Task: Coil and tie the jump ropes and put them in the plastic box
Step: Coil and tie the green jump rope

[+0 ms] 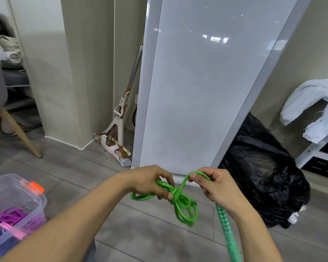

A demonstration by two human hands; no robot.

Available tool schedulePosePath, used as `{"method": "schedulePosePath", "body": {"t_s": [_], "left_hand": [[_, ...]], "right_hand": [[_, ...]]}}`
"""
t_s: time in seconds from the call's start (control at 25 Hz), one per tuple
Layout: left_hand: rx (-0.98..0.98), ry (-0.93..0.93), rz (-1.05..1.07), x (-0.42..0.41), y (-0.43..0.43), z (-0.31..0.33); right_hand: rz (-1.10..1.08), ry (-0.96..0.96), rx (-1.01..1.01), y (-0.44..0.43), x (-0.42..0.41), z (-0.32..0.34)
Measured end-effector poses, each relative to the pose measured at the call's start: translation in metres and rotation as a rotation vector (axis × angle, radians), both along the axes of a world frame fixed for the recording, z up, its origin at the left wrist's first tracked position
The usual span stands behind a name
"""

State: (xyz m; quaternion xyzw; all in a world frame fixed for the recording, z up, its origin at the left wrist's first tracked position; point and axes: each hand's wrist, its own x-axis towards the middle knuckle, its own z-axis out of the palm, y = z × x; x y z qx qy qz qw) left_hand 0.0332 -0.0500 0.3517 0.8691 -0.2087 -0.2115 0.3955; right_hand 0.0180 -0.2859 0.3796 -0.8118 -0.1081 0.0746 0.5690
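Both forearms reach in from the bottom edge, held over grey floor (68, 167). Big white panel (201, 82) leans against the wall straight ahead. Black bag (263, 176) sits on the floor to its right, partly behind the panel's edge. Clear box (39, 200) at lower left on the floor, lid off, orange latch (34, 187) on its far rim; purple rope (9, 216) and a pink handle (11, 228) lie inside. Mop (121, 114) stands in the corner left of the panel. White cloth (311, 103) is draped over a shelf at far right. Chair leg (19, 133) at far left.

Green rope (184, 207) is in mid-air between the hands, above the floor, well apart from the box: coiled loops hang below, with a wrap around the middle of the bundle. Left hand (150, 182) clenched around the coil at the wrap. Right hand (214, 186) pinches a strand that arches up from the wrap; fingertips (193, 176) closed on it. Green handle (227, 231) with pale dots hangs down below the right hand.
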Motion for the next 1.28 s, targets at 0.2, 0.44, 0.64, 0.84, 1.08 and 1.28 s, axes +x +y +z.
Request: {"method": "schedulePosePath", "body": {"t_s": [0.2, 0.44, 0.64, 0.84, 1.08, 1.28], "left_hand": [[-0.663, 0.419, -0.098, -0.012, -0.013, 0.013], [-0.673, 0.517, 0.067, -0.003, -0.001, 0.012], [-0.262, 0.409, 0.263, 0.005, 0.004, -0.010], [-0.076, 0.068, 0.598, 0.016, 0.019, -0.012], [0.075, -0.247, 0.744, 0.020, 0.014, -0.012], [0.305, -0.378, 0.660, 0.014, 0.018, -0.014]], "right_hand": [[-0.148, 0.038, 0.259, -0.001, 0.009, -0.003], [-0.273, 0.007, 0.321, -0.024, 0.018, -0.006], [-0.203, -0.072, 0.127, -0.035, 0.018, -0.007], [-0.138, -0.105, -0.551, -0.047, 0.016, -0.018], [-0.053, 0.104, -0.647, -0.051, 0.008, -0.017], [0.204, 0.057, -0.174, -0.021, -0.018, 0.023]]}}
